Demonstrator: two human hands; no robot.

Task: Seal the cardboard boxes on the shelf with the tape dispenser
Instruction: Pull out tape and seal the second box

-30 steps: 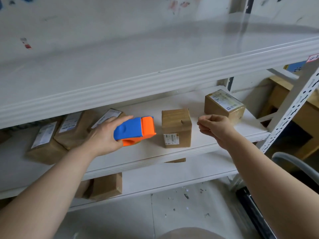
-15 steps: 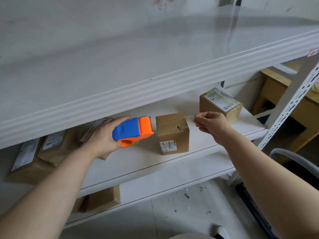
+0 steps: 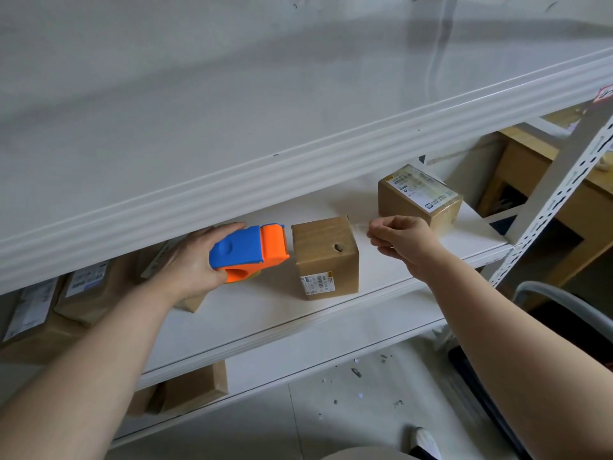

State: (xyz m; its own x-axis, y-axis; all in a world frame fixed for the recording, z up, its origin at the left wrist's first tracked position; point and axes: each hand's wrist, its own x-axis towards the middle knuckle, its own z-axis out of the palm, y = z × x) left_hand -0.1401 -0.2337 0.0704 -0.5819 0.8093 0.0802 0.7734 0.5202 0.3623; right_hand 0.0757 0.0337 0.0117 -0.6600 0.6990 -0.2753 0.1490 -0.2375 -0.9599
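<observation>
**Q:** What is shown at the left of the white metal shelf (image 3: 252, 313)?
**A:** Several brown, label-bearing parcels (image 3: 86, 293) are stacked there. Just right of them, a blue-and-orange plastic tape dispenser (image 3: 248, 252) is grasped by the left hand (image 3: 194, 265), the fingers wrapped round its blue body. It is held just beside the central box's left face.

**Q:** What is seen at the centre?
**A:** A small brown cardboard box (image 3: 326, 257) is stood upright near the shelf's front edge. A white label is borne low on its front, with a small hole above it.

**Q:** And to the right?
**A:** The right hand (image 3: 403, 240) is held just beside that box's upper right edge. Its fingers are curled and pinched on a faint strip of clear tape (image 3: 360, 224) drawn off the box top. Behind it, a second brown cardboard box (image 3: 419, 197), white-labelled on top, is placed near a white perforated upright (image 3: 550, 207).
</observation>
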